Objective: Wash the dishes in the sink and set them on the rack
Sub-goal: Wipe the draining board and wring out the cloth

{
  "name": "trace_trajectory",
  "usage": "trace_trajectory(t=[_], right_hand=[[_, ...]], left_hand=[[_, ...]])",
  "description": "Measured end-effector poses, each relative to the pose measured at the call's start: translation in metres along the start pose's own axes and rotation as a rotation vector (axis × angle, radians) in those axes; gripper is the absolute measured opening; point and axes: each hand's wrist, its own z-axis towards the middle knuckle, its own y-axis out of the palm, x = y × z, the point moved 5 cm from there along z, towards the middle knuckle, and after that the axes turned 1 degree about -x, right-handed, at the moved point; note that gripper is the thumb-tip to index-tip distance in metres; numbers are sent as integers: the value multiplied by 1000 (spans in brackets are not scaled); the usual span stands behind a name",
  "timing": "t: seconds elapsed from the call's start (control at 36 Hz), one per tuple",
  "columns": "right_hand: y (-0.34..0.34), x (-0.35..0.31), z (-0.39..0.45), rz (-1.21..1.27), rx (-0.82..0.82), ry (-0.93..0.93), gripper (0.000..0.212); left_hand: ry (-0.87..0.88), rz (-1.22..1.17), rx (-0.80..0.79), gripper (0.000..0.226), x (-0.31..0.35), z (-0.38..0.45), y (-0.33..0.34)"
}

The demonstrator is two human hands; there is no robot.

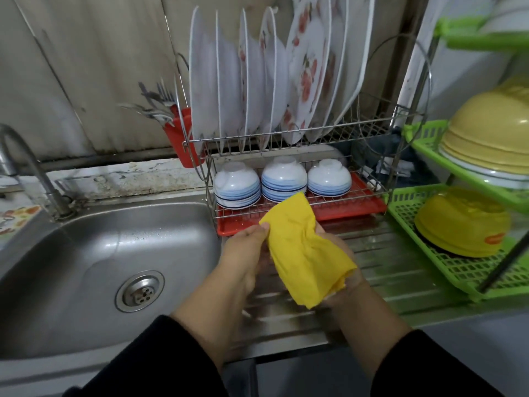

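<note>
A yellow cloth (pixel 303 250) hangs between both hands above the ribbed steel drainboard (pixel 400 270). My left hand (pixel 246 253) pinches its upper left corner. My right hand (pixel 340 270) grips the cloth from underneath, mostly hidden by it. The steel sink (pixel 94 259) at left holds no dishes. The two-tier wire rack (pixel 372 121) carries several white plates (pixel 226 81) upright on top and three blue-striped bowls (pixel 237 186) upside down on a red tray (pixel 352 210) below.
A faucet (pixel 25 164) arches over the sink's far left. A red cutlery holder (pixel 183 138) with forks hangs on the rack's left side. Green plastic shelves (pixel 446 262) at right hold yellow bowls (pixel 461 222).
</note>
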Motion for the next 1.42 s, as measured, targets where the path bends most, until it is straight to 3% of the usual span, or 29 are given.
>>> trace_trajectory(t=[0.11,0.25,0.31,0.36,0.42,0.58,0.67,0.92,1.0,1.14,1.25,1.42], right_hand=[[8,-8,-1,-119,-132,-5,74],[3,-15,-2,-438,-186,-51,83],[4,-22,-2,-513,-161,-95,62],[6,-27,-3,-635,-136,-161,15],[14,-32,-1,-736,-99,-199,25],[37,-48,4,-941,-220,-272,63],[45,-49,6,-968,-269,-256,64],[39,-48,13,-1063,-158,-263,21],[37,-53,13,-1053,-131,-288,20],[35,-55,11,-730,-126,-250,24],[38,-50,11,-728,-178,-201,47],[43,-50,11,-788,-172,-247,19]], left_hand=[[42,-57,-73,10,14,-3,9],[266,-43,-58,14,36,-6,10],[363,-23,-88,18,44,-10,12],[451,19,-114,22,51,-14,14],[519,55,-143,24,57,-17,16],[614,121,-248,23,69,-25,23],[611,147,-277,23,71,-26,24],[573,218,-264,22,72,-27,19],[588,227,-260,22,74,-28,16],[612,257,-243,24,77,-29,14],[621,297,-273,24,78,-33,20],[637,279,-289,24,82,-36,22]])
